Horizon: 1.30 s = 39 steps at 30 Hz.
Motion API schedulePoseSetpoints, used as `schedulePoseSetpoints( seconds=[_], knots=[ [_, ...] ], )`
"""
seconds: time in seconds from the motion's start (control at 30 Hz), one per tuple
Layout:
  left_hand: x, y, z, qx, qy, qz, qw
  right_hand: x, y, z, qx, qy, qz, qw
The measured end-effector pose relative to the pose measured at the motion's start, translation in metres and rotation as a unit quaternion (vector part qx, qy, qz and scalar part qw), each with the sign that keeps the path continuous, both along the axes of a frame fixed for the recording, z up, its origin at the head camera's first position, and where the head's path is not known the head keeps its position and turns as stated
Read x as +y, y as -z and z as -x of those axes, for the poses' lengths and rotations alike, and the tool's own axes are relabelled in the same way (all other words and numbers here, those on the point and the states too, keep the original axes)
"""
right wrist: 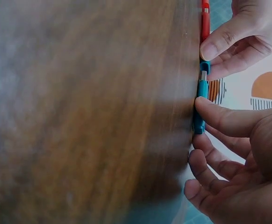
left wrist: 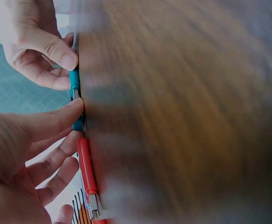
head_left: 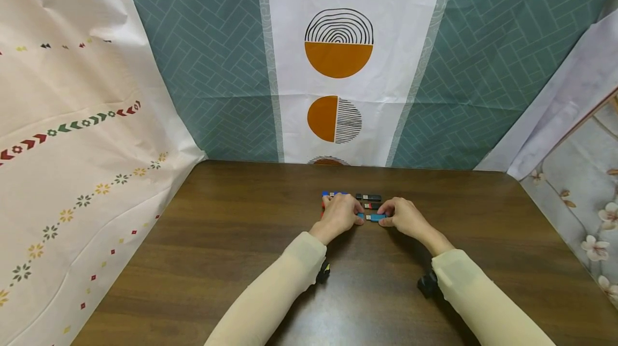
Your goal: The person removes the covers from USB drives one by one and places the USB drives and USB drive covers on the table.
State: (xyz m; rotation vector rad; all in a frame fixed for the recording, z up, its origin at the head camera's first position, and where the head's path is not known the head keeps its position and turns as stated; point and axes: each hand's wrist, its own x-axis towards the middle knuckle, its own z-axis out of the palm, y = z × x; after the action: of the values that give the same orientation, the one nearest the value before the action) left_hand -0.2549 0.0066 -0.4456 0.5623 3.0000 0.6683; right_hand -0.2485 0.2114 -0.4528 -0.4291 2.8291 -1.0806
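On the wooden table, my right hand (head_left: 404, 218) pinches a blue USB stick (right wrist: 200, 95) between thumb and fingers, its metal plug bare and pointing left. My left hand (head_left: 339, 213) pinches a small blue cap (right wrist: 204, 66) just left of that plug. The cap's open end faces the plug, with a short stretch of metal showing between them in the right wrist view. Close beside the left fingers lies a red USB stick (left wrist: 87, 165), mostly hidden behind that hand in the head view.
Beyond the hands lie a black USB stick (head_left: 370, 197), a red-and-black one (head_left: 372, 206) and a blue one (head_left: 334, 194), partly behind the left hand. Wooden tabletop (head_left: 232, 238) stretches around them. A patterned curtain (head_left: 227, 67) hangs along the table's back edge.
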Motion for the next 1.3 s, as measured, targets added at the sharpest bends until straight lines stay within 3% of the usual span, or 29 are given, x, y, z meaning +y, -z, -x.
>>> schedulePoseSetpoints(
  seconds=[0.43, 0.67, 1.0, 1.3],
  knots=[
    [-0.001, -0.004, -0.002, -0.011, -0.007, -0.001, 0.9999, 0.002, 0.0, -0.001, 0.005, -0.002, 0.006, 1.0],
    [-0.008, -0.007, -0.002, -0.01, -0.006, -0.04, 0.9991, 0.006, -0.001, -0.004, 0.002, -0.003, 0.015, 0.9999],
    [-0.037, -0.021, -0.006, -0.005, 0.004, -0.101, 0.9949, 0.009, -0.015, -0.01, -0.002, -0.008, 0.049, 0.9988],
    [-0.075, -0.031, -0.017, -0.019, 0.0, -0.113, 0.9934, 0.0, -0.023, -0.02, -0.004, -0.03, 0.056, 0.998]
  ],
)
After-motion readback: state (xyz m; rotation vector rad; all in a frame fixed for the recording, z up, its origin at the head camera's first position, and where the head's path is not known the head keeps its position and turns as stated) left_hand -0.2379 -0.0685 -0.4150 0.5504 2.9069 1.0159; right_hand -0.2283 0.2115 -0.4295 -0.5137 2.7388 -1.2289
